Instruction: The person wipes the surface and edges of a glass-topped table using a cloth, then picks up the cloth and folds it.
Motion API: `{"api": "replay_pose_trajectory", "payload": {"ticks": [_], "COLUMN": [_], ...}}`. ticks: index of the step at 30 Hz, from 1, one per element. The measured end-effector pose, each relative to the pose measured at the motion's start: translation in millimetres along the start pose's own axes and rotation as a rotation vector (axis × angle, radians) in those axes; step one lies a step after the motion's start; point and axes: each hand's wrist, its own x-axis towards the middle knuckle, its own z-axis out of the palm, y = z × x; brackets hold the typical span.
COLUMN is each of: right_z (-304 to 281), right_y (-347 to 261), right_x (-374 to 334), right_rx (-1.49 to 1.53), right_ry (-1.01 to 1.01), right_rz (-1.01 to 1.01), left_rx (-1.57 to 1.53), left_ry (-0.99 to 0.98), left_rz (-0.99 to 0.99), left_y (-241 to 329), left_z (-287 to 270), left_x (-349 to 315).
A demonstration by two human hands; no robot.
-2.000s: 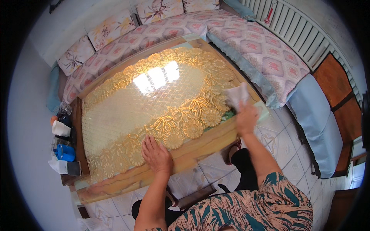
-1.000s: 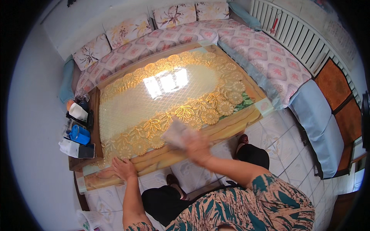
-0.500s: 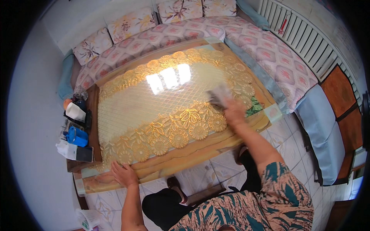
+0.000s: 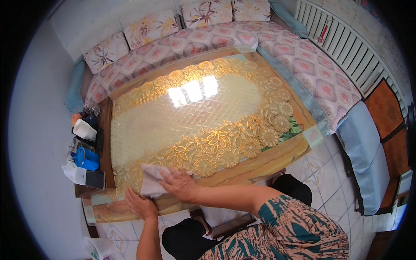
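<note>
A glass-topped table (image 4: 277, 158) with a gold lace cloth under the glass fills the middle of the view. My right hand (image 4: 181, 185) presses a white cloth (image 4: 151, 181) flat on the glass near the table's front left corner. My left hand (image 4: 139, 204) rests palm down on the table's front edge, just below the cloth and touching the glass. My right forearm reaches across from the lower right.
A low side stand at the table's left end holds a blue mug (image 4: 86, 159), a white cup (image 4: 84, 129), a dark phone (image 4: 95, 179) and small items. A floral cushioned bench (image 4: 303, 60) wraps the far and right sides. Tiled floor (image 4: 329, 173) lies to the right.
My right hand has swept the white cloth from the table's right side across to the front left corner. My left hand has stayed on the front edge.
</note>
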Motion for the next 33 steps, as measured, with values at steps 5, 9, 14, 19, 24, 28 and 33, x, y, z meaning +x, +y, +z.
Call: {"api": "replay_pose_trajectory", "payload": {"ticks": [5, 9, 14, 19, 24, 28, 33], "right_z": [-26.5, -32.7, -145.6, -237.1, -262.2, -224.3, -142.4], "right_y": [38.6, 179.8, 279.6, 301.0, 262.9, 197.7, 62.8], "right_x": [60.0, 61.3, -19.0, -164.2, -244.5, -230.7, -175.2], "right_rx": [0.117, -0.26, -0.502, -0.788, -0.978, -0.929, -0.576], "right_ry": [-0.382, -0.268, -0.181, -0.145, -0.147, -0.04, -0.001], "right_rz": [0.23, 0.496, 0.841, 1.156, 1.339, 1.252, 0.599], "left_rx": [0.023, -0.009, -0.034, -0.005, 0.01, -0.017, -0.081], "left_ry": [0.03, 0.042, 0.004, -0.002, -0.049, -0.02, -0.033], "left_rz": [0.032, 0.057, 0.003, -0.007, -0.062, -0.079, -0.028], "left_y": [-6.2, -0.1, -0.1, -2.5, 7.2, 12.8, 2.7], "left_z": [1.0, 3.6, -1.3, -0.3, -7.5, -9.8, 4.1], "left_x": [-1.7, 1.1, -2.1, -1.8, -0.3, -1.1, -0.1]}}
